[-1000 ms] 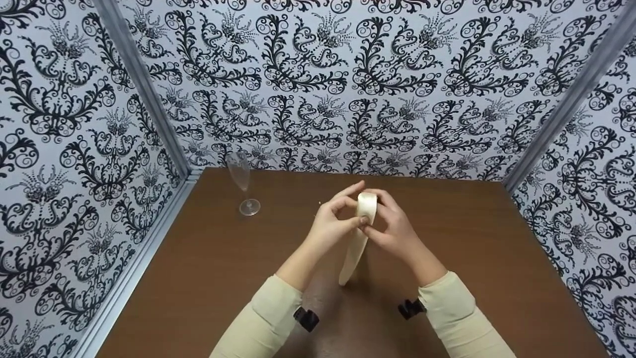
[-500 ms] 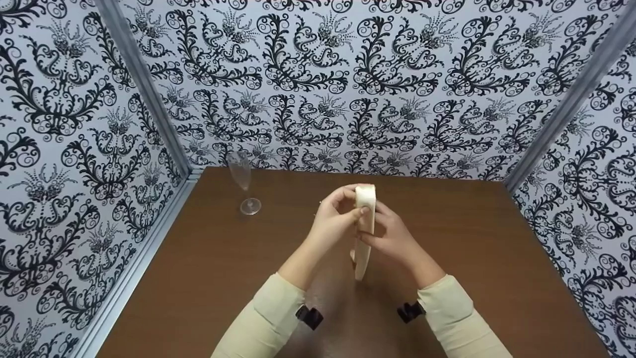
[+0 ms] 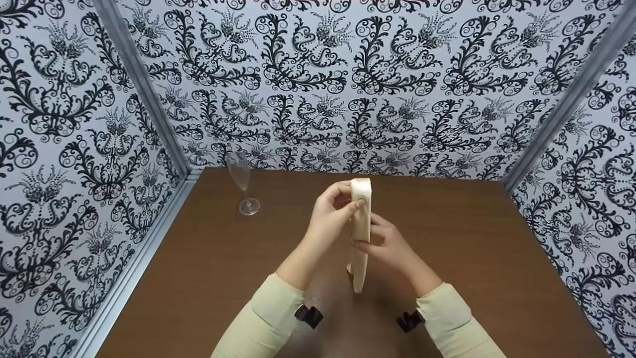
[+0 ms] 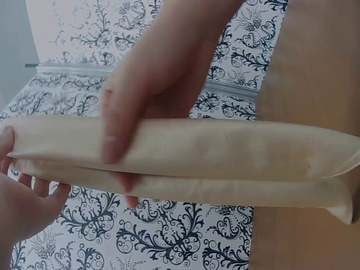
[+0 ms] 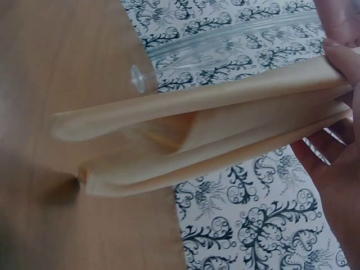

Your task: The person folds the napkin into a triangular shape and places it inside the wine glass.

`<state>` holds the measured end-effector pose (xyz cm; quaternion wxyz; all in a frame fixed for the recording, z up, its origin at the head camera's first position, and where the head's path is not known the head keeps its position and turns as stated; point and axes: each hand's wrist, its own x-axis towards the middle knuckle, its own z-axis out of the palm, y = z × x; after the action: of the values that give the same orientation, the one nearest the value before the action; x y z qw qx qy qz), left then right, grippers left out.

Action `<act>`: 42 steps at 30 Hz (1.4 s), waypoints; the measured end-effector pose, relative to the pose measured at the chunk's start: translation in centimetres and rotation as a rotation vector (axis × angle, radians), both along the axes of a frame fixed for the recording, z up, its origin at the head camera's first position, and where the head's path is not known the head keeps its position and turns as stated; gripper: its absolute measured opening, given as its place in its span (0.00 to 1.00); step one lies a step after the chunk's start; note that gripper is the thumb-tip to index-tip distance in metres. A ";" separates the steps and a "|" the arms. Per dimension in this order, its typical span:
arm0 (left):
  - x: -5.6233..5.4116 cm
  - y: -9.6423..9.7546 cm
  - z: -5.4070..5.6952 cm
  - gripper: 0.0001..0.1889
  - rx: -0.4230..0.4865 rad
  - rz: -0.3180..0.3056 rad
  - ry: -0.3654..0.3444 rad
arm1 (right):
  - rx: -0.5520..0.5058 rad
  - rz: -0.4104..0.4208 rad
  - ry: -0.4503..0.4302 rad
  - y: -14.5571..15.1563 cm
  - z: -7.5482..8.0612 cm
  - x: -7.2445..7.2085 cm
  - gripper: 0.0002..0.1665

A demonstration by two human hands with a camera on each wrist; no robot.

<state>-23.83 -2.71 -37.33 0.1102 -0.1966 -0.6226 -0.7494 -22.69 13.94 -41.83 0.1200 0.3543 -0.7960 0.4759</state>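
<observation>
A cream satin cloth napkin (image 3: 361,226), folded into a long narrow strip, hangs upright over the middle of the table. Near its top my left hand (image 3: 334,206) pinches it, thumb on the near face and fingers behind. Lower down, my right hand (image 3: 395,243) grips the strip between thumb and fingers; it is blurred in the left wrist view (image 4: 157,79). Two long rolled layers lie side by side in the left wrist view. From the right wrist, the napkin (image 5: 146,115) shows its folds gaping apart towards the lower end.
An upright clear champagne flute (image 3: 249,206) stands at the back left of the brown wooden table (image 3: 208,278). Patterned black and white walls (image 3: 318,74) with grey metal corner posts (image 3: 144,89) enclose the back and sides.
The napkin has been raised and straightened upright, its lower part swinging to the right. My right hand has slid down along it, away from my left hand, which stays near the top.
</observation>
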 end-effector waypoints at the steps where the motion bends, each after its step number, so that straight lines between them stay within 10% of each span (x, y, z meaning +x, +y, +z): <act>1: -0.1 -0.1 0.0 0.10 0.000 0.008 0.000 | 0.003 0.003 0.000 0.0 -0.2 0.1 0.16; 12: -0.2 -1.0 0.4 0.10 0.066 0.060 -0.019 | 0.050 0.050 0.032 0.3 -2.9 0.6 0.10; 22: -0.2 -1.3 0.7 0.09 0.164 0.052 -0.005 | 0.093 -0.010 0.000 1.8 -8.3 -1.1 0.11; 30: 0.0 -1.1 0.4 0.09 0.168 0.051 -0.004 | -0.080 -0.153 -0.160 1.1 -5.9 -1.0 0.17; 42: 0.5 -0.4 -0.2 0.09 0.108 0.026 0.005 | -0.201 -0.087 0.008 -0.5 -0.3 0.5 0.18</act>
<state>-23.37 -3.11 -37.53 0.1320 -0.1840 -0.5836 -0.7798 -22.19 13.40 -42.14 0.1789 0.3074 -0.7584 0.5462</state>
